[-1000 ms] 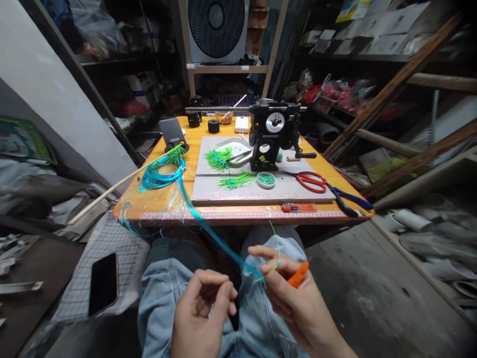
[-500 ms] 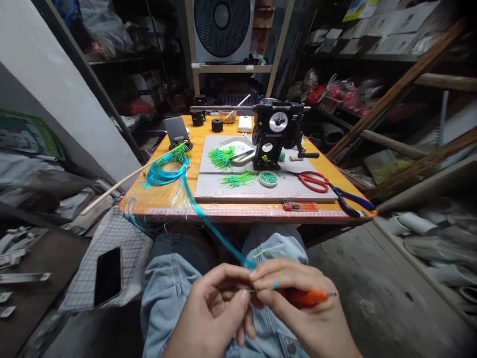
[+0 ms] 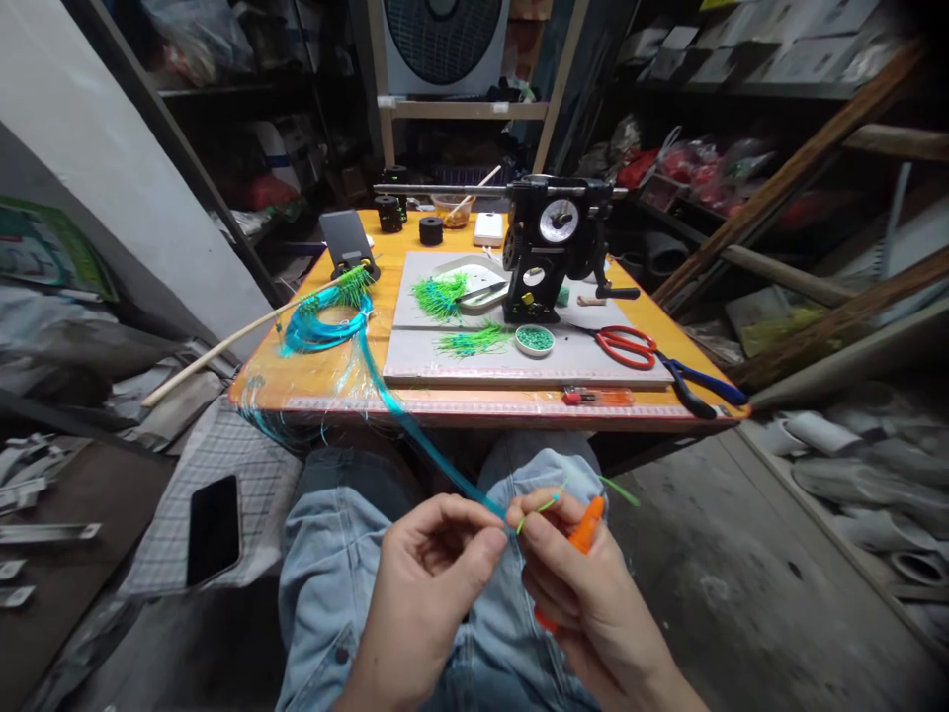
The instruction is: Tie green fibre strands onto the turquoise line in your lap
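My left hand (image 3: 430,578) is above my lap, thumb and forefinger pinched on the end of a strand of blue fishing line (image 3: 424,441). That strand runs down from a blue coil (image 3: 315,331) on the table. Beside it, my right hand (image 3: 585,583) pinches a short green thread (image 3: 547,504) with a small blue spot on it. An orange-handled tool (image 3: 589,524) is tucked in the same hand; its working end is hidden. Green-and-blue thread pieces lie in a larger pile (image 3: 439,297) and a smaller pile (image 3: 474,341) on the grey board (image 3: 415,371).
A black hand-cranked machine (image 3: 538,247) stands on the board near a small dish of green beads (image 3: 535,340). Red-handled scissors (image 3: 627,346), blue-handled pliers (image 3: 701,386) and an orange cutter (image 3: 599,396) lie rightward. A wooden stick (image 3: 229,341) overhangs the table's left edge. A phone (image 3: 215,529) lies lower left.
My right hand has turned and drawn slightly away from the left, bringing the orange tool upright. The green thread's free end now points right. The view has tilted down a little.
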A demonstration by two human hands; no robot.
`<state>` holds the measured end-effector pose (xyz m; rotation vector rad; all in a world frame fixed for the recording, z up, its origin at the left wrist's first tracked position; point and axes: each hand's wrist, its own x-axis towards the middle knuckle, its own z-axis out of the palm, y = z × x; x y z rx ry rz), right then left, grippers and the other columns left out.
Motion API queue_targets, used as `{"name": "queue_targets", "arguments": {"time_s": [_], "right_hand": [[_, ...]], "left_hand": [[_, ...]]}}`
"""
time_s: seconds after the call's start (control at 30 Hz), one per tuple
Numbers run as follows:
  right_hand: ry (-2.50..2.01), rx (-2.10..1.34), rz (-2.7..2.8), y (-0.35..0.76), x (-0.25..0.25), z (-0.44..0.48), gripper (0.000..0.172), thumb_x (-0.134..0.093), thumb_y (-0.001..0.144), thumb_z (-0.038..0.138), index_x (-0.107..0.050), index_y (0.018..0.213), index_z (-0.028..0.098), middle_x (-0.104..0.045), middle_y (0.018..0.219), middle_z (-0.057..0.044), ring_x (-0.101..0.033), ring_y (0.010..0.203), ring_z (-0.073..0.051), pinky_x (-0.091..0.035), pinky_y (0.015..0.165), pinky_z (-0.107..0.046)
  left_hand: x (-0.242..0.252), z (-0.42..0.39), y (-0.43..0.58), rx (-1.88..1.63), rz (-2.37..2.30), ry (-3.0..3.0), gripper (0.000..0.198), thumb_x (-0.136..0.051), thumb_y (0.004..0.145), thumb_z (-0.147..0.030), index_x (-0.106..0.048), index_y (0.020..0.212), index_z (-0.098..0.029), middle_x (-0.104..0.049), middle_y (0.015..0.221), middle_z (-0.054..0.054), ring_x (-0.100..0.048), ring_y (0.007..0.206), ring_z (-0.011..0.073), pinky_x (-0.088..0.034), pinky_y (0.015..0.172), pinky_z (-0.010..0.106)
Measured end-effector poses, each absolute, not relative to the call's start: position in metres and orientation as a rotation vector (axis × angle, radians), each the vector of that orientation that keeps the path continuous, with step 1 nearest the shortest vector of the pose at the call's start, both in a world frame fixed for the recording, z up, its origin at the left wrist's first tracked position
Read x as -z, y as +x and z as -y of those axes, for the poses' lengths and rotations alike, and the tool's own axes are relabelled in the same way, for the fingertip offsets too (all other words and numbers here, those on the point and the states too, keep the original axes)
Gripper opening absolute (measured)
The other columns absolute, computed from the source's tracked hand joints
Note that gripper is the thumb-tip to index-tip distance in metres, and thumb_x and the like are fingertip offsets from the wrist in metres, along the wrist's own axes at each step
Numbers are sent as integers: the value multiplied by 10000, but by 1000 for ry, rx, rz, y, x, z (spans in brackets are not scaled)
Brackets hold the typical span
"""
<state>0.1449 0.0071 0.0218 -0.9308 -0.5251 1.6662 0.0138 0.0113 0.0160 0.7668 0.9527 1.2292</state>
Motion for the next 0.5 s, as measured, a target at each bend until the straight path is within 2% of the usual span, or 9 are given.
{"name": "queue_targets", "arguments": {"time_s": [0.13, 0.3, 0.5], "right_hand": [[-854, -1721, 530, 144, -17, -10, 224, -836, 749, 330, -671, 801, 187, -509, 617, 72, -152, 354, 40, -142, 322, -99], [-863, -1720, 496, 141, -15, -9, 258, -840, 733, 329, -638, 809, 187, -585, 731, 51, -184, 346, 53, -157, 317, -94], [-923, -1731, 496, 137, -17, -9, 319, -852, 702, 360, -612, 802, 174, -582, 637, 48, -180, 334, 32, -148, 305, -118]], "left_hand": [[-17, -12, 16, -1243, -960, 838, 81, -779, 758, -220, -729, 718, -170, -675, 675, 1, -571, 628, 97, -473, 595, 155], [-22, -12, 19, -1246, -991, 921, 133, -722, 741, -118, -623, 670, -173, -610, 634, -28, -553, 596, 90, -467, 572, 151], [-25, -13, 19, -1229, -996, 960, 146, -666, 727, -90, -569, 666, -180, -583, 641, -28, -531, 580, 95, -450, 565, 175]]}}
